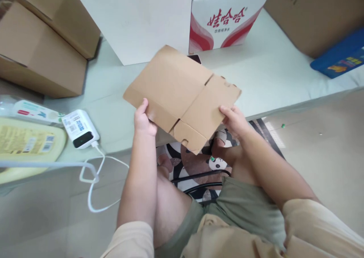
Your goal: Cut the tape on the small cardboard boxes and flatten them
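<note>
A flattened brown cardboard box (176, 87) is held up in both hands, tilted over the near edge of the table. My left hand (144, 119) grips its lower left edge, with the thumb lying on top and the fingers hidden underneath. At the right-hand edge, my right hand (233, 120) pinches the flap end, thumb on top. Slots separate the large panel from the flap section, which has small tabs and notches along its edges. Just behind the cardboard, the corner of a dark object (195, 58) shows; its kind is hidden.
Behind stand a plain white box (136, 22) and a white-and-red carton (224, 22). Brown boxes (42, 49) are at the left, near a yellow bottle (31, 148) and a white device (79, 129) with a cable (99, 174). A blue package (339, 57) lies right, on the pale tablecloth (273, 72).
</note>
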`<state>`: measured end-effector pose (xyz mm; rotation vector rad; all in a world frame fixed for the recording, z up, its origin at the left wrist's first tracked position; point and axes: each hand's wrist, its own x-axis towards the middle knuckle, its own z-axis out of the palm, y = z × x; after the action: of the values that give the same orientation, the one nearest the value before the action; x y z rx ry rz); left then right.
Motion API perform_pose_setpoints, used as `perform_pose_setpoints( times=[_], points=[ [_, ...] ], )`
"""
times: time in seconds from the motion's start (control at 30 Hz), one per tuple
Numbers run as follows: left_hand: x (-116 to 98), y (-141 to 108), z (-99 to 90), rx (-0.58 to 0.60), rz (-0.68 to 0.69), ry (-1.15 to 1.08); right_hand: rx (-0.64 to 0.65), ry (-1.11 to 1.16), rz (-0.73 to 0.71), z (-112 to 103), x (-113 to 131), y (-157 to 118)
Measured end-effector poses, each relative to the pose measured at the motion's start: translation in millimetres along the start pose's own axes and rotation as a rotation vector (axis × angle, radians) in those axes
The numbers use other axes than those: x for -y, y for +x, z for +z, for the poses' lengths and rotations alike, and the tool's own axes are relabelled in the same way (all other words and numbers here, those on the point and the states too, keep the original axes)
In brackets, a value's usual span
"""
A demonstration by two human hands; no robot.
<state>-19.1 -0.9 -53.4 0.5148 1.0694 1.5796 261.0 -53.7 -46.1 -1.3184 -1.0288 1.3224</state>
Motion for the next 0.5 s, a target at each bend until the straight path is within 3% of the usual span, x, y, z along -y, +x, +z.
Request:
perform_pose_setpoints(
  times=[0.1, 0.2, 0.27, 0.4, 0.5],
  points=[
    [4, -8, 18.3, 0.010, -0.111, -0.082, -0.104, 0.069, 0.040, -2, 7, -7],
    [5, -13, 32.1, 0.025, -0.182, -0.100, -0.248, 0.126, 0.066, -23, 15, -13],
    [5, -14, 37.2, 0.051, -0.239, -0.085, -0.346, 0.104, 0.041, -53, 19, -19],
    [2, -12, 40.6, 0.077, -0.304, -0.088, -0.611, -0.149, -0.098, -140, 27, -36],
    [0, -10, 41.0, 0.061, -0.306, -0.104, -0.797, -0.354, -0.299, -200, 41, -36]
  ],
)
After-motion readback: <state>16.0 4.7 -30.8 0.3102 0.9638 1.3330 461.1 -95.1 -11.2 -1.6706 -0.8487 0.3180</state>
